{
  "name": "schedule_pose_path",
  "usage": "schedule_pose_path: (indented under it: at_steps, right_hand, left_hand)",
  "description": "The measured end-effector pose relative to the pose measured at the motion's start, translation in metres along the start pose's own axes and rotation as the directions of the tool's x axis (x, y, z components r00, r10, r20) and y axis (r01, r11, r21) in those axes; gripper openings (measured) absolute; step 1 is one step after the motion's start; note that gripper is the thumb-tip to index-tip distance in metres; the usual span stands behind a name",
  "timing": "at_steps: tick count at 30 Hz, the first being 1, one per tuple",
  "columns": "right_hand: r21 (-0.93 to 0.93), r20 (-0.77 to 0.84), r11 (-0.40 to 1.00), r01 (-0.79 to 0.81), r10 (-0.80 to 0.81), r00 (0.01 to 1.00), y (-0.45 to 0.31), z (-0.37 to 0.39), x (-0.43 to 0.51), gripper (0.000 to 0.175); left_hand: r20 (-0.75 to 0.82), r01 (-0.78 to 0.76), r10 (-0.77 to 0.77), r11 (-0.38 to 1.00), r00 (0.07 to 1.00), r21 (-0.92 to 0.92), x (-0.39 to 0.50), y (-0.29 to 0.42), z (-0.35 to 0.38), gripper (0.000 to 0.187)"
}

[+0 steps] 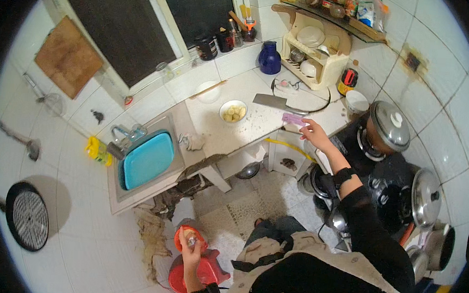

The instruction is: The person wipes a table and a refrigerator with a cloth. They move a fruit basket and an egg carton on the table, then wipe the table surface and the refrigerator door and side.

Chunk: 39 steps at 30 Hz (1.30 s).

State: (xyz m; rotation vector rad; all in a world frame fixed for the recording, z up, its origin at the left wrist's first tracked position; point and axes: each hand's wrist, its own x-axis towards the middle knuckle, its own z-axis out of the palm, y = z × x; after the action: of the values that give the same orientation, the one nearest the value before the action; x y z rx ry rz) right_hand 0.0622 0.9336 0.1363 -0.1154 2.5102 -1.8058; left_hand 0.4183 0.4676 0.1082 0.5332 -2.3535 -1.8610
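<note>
My right hand is at the counter's front edge, its fingertips at a small pink item; whether they grip it I cannot tell. Low at the left, my left hand is over a red plastic container, and what lies in or under its fingers is too small to tell. On the counter stands a white bowl of pale yellow chunks. A cleaver lies right of it, its handle by a round board. A chopstick-like stick rests across a white plate.
At the left a blue basin sits in the sink. A lidded pot stands on the stove at the right. A blue jug and a dish rack stand at the back. A red stool is below my left hand.
</note>
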Motion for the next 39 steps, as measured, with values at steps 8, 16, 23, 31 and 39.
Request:
schedule_pose_path:
  at_steps: [8,16,23,31,39]
  right_hand:
    - [-0.399,-0.186,0.916,-0.04,-0.038,0.982,0.077,-0.029,0.217,0.045]
    - [-0.74,-0.259,0.631,-0.231,0.049,0.965,0.216,-0.012,0.376,0.04]
    - [-0.624,-0.385,0.775,-0.099,-0.194,0.902,0.121,-0.022,0.383,0.023]
    - [-0.011,-0.447,0.976,0.219,-0.201,0.871,-0.1,0.025,0.156,0.035]
    - [-0.489,-0.565,0.872,0.019,-0.333,0.755,-0.165,0.104,-0.102,0.031]
  left_hand:
    - [0.414,-0.042,0.028,0.999,0.91,0.026,0.183,0.063,0.076,0.069]
    - [0.439,0.122,-0.198,0.973,0.877,0.195,0.29,0.116,0.12,0.051]
    - [0.561,0.003,-0.149,0.968,0.814,0.252,0.377,0.178,0.145,0.046]
    - [0.741,-0.541,0.506,0.809,0.442,-0.229,0.422,0.229,0.215,0.051]
    - [0.947,0.144,0.319,0.94,-0.037,-0.31,0.277,0.22,0.269,0.041]
